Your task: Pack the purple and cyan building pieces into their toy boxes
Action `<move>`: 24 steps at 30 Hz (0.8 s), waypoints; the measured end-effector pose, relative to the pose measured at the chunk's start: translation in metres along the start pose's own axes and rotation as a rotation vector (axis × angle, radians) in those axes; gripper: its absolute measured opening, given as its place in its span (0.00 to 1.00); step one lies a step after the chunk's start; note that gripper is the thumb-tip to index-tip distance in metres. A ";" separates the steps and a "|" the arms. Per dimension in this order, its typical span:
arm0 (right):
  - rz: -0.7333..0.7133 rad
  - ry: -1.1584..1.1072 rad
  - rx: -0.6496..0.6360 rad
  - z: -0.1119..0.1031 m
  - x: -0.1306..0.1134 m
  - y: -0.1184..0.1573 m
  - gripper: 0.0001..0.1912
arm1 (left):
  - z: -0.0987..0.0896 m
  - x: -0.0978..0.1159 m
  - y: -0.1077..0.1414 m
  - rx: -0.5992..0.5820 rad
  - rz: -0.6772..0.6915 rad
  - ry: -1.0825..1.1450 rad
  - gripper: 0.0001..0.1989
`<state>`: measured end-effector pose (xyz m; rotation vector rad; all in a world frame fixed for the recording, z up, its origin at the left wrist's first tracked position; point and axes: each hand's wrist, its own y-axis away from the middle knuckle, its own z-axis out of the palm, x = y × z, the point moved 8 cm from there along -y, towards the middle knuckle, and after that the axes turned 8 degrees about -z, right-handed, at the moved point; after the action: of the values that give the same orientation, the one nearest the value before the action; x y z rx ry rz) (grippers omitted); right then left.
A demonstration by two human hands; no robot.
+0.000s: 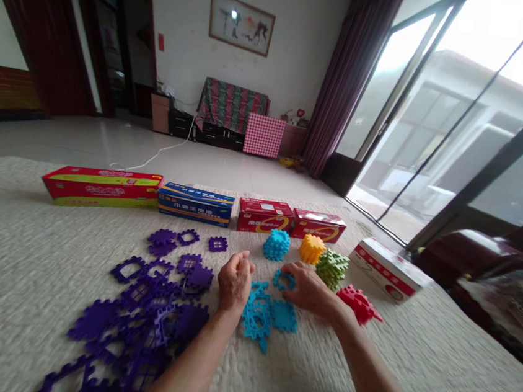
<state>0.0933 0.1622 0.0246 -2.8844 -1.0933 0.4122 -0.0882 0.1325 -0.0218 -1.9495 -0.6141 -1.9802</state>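
Note:
My right hand [304, 286] has its fingers on a light-blue toothed ring-shaped building piece [284, 279], gripping its right side. To the left, my left hand [235, 279] is curled closed above the cloth; whatever it may hold is hidden. Between and below the hands lie loose light-blue pieces [257, 313] and a solid light-blue square [285, 316]. Just beyond the hands stands a stack of light-blue pieces [276, 245]. Many purple pieces [96, 319], some solid and some window-framed, are spread to the left of my left forearm.
A yellow stack [312, 249], a green stack [332, 269] and red pieces [357, 304] sit right of the blue stack. Along the back stand a red-green box [103, 188], a blue box [195, 204] and two red boxes [265, 216]. A white box [389, 270] lies far right.

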 end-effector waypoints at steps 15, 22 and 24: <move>-0.032 -0.009 0.259 -0.065 0.006 -0.069 0.25 | 0.000 0.001 0.003 -0.017 -0.049 -0.008 0.18; -0.150 -0.044 0.393 -0.066 -0.007 -0.043 0.24 | -0.001 0.002 0.003 -0.018 -0.041 -0.017 0.18; -0.178 -0.081 0.336 -0.060 -0.018 -0.026 0.21 | -0.001 0.002 0.003 -0.020 -0.037 -0.019 0.18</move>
<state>0.0789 0.1732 0.0902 -2.4775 -1.1532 0.6386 -0.0875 0.1300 -0.0190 -1.9850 -0.6423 -1.9996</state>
